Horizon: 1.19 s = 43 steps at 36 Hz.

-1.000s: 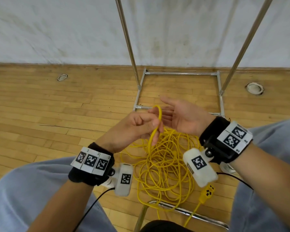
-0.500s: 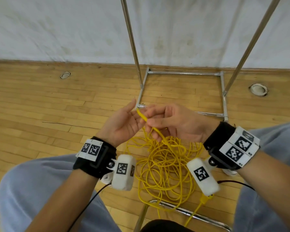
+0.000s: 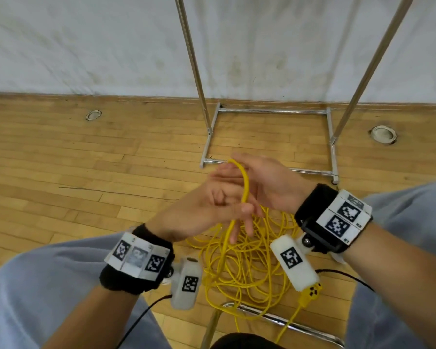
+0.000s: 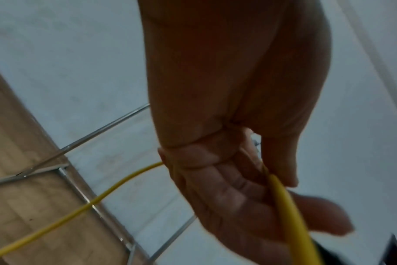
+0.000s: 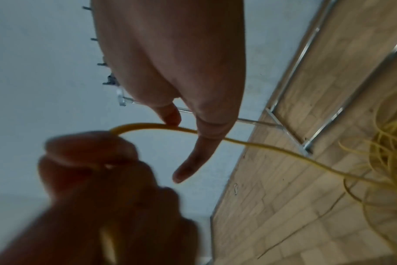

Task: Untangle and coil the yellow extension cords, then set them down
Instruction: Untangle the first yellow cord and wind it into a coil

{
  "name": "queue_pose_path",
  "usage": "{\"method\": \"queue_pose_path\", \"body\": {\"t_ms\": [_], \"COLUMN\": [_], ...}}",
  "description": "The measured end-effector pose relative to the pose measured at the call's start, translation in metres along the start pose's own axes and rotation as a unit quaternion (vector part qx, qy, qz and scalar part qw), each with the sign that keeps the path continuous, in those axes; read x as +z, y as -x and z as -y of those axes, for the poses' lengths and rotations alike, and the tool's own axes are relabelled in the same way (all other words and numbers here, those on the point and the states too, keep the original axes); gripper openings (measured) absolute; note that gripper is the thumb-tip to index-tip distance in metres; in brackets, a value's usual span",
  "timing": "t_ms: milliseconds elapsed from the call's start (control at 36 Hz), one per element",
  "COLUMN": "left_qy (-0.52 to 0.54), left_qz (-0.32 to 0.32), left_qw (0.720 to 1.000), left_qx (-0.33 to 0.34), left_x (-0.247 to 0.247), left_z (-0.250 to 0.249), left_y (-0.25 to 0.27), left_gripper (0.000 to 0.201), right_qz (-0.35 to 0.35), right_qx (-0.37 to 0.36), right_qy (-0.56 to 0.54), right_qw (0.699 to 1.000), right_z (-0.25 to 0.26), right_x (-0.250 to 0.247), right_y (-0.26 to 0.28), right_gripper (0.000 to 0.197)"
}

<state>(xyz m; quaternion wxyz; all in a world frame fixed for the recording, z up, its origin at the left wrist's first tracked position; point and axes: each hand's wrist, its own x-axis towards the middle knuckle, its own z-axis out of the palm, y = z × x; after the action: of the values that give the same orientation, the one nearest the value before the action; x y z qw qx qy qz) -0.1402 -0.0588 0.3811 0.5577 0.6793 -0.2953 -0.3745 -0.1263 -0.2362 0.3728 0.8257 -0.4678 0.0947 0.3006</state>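
A loop of yellow cord (image 3: pixel 246 183) stands up between my hands, above the tangled yellow pile (image 3: pixel 242 263) on the floor. My left hand (image 3: pixel 227 205) grips the loop, its fingers curled round the strand that drops to the pile. Just behind it my right hand (image 3: pixel 264 181) is flat, fingers straight and pointing left, with the top of the loop lying across them. In the right wrist view the cord (image 5: pixel 261 146) runs under the straight fingers (image 5: pixel 170 114) toward the pile. A yellow socket end (image 3: pixel 311 294) lies by my right knee.
A metal rack base (image 3: pixel 269 111) with two upright poles stands on the wooden floor against the white wall. A chrome bar (image 3: pixel 282 322) crosses under the pile near my feet. Round floor fittings (image 3: pixel 383 133) (image 3: pixel 93 115) sit left and right. My knees flank the pile.
Half a second ago my right hand pinched the cord beside the left. Now the right hand has opened flat and the left has drawn a loop up against it.
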Motion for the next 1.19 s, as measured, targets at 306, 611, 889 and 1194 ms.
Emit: {"method": "queue_pose_path", "body": {"t_ms": [306, 611, 889, 1194], "left_qy": [0.219, 0.381, 0.179, 0.013], "left_qz": [-0.131, -0.298, -0.218, -0.095], "left_qw": [0.954, 0.869, 0.954, 0.993], "left_qx": [-0.160, -0.102, 0.098, 0.064], "left_x": [-0.009, -0.037, -0.025, -0.016], "left_z": [0.005, 0.016, -0.009, -0.003], "left_y": [-0.012, -0.012, -0.001, 0.007], "left_gripper": [0.075, 0.022, 0.020, 0.017], "right_qz": [0.069, 0.220, 0.184, -0.094], "right_qx": [-0.144, -0.009, -0.011, 0.048], "right_qy": [0.067, 0.400, 0.047, -0.151], "right_qw": [0.985, 0.890, 0.982, 0.983], "right_z": [0.019, -0.016, -0.011, 0.002], "right_x": [-0.013, 0.001, -0.002, -0.019], "right_y": [0.010, 0.020, 0.003, -0.022], "right_gripper": [0.032, 0.024, 0.013, 0.049]}}
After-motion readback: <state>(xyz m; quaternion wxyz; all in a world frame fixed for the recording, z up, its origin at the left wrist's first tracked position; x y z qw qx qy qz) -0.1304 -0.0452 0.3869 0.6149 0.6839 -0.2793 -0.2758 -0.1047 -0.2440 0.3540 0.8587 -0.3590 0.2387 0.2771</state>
